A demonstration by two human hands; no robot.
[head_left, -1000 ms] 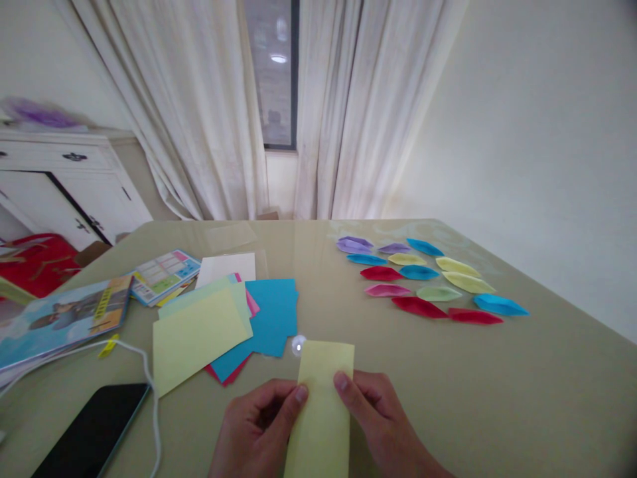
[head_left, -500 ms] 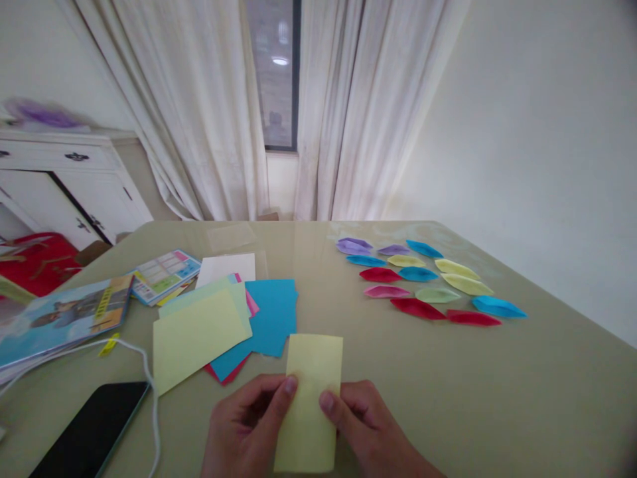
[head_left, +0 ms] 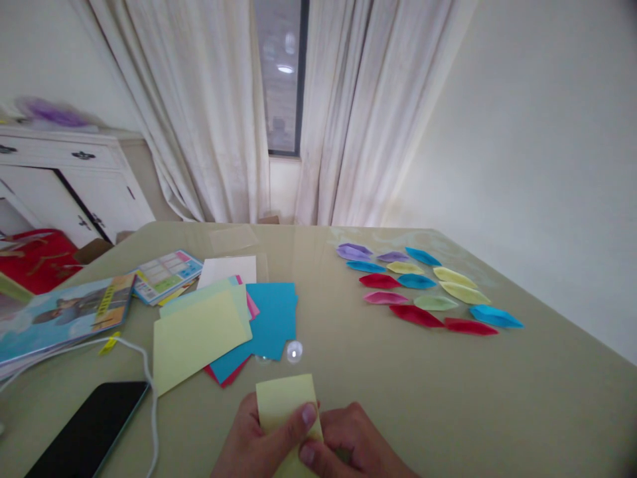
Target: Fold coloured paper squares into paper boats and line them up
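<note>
pale curtains (head_left: pixel 199 99) at twelve, narrow window (head_left: pixel 281 99) between them; white cabinet (head_left: pixel 99 179) at ten. clock laid flat on a greenish table (head_left: pixel 318 279), twelve at its far edge.

yellow strip (head_left: pixel 281 395) of paper at six, near edge, in both hands; lower end partly hidden by fingers and cut off by the frame. left hand (head_left: pixel 259 441) nearly closed, thumb flat across the strip's face, other fingers mostly out of sight behind. right hand (head_left: pixel 353 438) curled, thumb on the strip's lower right side, just beside the left thumb.

from one to three: folded paper pieces (head_left: pixel 415 315), purple, blue, yellow, red, pink, green, pointed at both ends, loose rows.

at nine: yellow sheet (head_left: pixel 199 342) overlapping a blue sheet (head_left: pixel 276 315), red corner showing underneath. picture book (head_left: pixel 60 315) farther out. at eight: phone (head_left: pixel 89 428), screen dark, white cable (head_left: pixel 153 431) curving past its corner.
</note>
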